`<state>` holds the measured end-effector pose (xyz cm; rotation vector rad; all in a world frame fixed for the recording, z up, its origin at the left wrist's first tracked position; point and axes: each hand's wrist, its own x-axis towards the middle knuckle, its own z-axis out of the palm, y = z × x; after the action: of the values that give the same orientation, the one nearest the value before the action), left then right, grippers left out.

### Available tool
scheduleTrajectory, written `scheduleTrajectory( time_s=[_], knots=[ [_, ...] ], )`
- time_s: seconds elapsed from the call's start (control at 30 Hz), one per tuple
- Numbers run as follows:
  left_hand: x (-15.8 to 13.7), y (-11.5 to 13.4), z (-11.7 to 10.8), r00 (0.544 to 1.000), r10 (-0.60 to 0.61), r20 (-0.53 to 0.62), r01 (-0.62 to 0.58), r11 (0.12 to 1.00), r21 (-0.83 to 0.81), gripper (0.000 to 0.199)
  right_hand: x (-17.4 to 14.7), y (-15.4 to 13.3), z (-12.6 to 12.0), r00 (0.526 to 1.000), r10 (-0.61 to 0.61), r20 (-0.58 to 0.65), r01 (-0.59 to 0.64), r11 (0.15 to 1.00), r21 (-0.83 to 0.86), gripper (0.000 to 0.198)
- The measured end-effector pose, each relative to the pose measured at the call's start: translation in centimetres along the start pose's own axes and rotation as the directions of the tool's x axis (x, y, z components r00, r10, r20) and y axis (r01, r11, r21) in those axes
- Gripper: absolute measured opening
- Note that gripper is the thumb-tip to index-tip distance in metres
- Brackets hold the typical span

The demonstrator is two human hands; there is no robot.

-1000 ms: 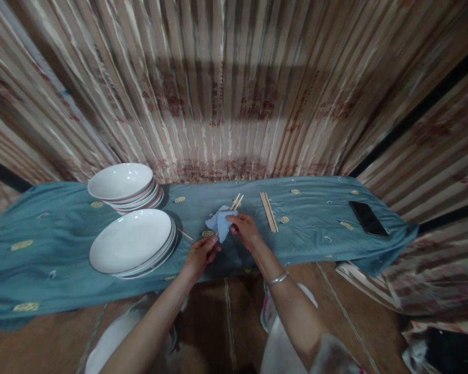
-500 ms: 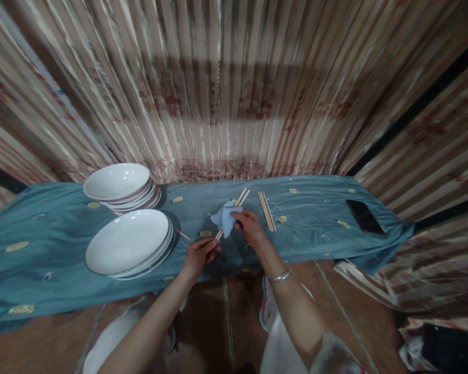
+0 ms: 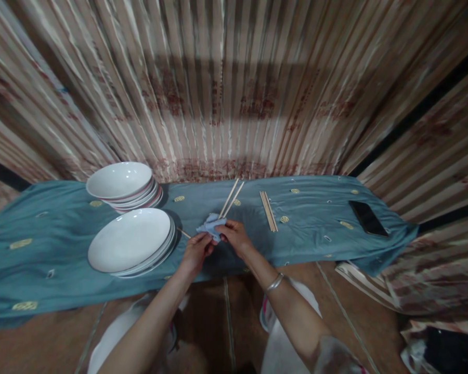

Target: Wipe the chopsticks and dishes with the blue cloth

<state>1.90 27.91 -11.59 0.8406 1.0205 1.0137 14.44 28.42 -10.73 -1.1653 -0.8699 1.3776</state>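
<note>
Two wooden chopsticks (image 3: 230,200) slant up and away over the table, their upper ends spread slightly apart. My left hand (image 3: 197,251) is closed on their lower ends, which its fingers and the cloth hide. A light blue cloth (image 3: 211,227) is wrapped around the chopsticks close to that hand. My right hand (image 3: 235,236), with a silver bangle at the wrist, pinches the cloth. To the right lies a neat bundle of several chopsticks (image 3: 269,211). Another chopstick (image 3: 184,232) shows partly between the plates and my left hand.
Stacked white plates (image 3: 130,239) stand at the left, with stacked bowls (image 3: 120,182) behind them. A black phone (image 3: 368,218) lies at the right end of the table, which has a teal patterned cloth (image 3: 312,239). A pleated curtain (image 3: 234,104) hangs behind.
My right hand and the blue cloth have slid down along the chopsticks toward my left hand. The chopsticks' upper ends are now further apart and more of their length is bare.
</note>
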Motion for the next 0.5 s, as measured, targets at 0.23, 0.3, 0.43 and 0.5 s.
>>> scheduleTrajectory(
  time_s=[0.23, 0.3, 0.43, 0.5],
  knots=[
    [-0.2, 0.2, 0.0, 0.997, 0.001, 0.083, -0.001, 1.000, 0.002, 0.033, -0.1, 0.1, 0.0, 1.000, 0.027, -0.005, -0.027, 1.000, 0.010, 0.017],
    [-0.4, 0.3, 0.1, 0.996, -0.010, 0.094, 0.010, 1.000, 0.009, 0.037, -0.1, -0.1, -0.1, 0.999, 0.043, -0.020, -0.043, 0.998, 0.036, 0.017],
    [-0.6, 0.2, 0.3, 0.994, -0.032, 0.106, 0.031, 0.999, 0.011, 0.041, 0.2, -0.7, -0.6, 0.998, 0.043, -0.051, -0.038, 0.995, 0.092, 0.016],
    [-0.7, 0.1, 0.4, 0.991, -0.052, 0.121, 0.050, 0.999, 0.020, 0.041, 0.5, -1.0, -1.1, 0.997, 0.036, -0.073, -0.027, 0.992, 0.122, 0.016]
  ],
)
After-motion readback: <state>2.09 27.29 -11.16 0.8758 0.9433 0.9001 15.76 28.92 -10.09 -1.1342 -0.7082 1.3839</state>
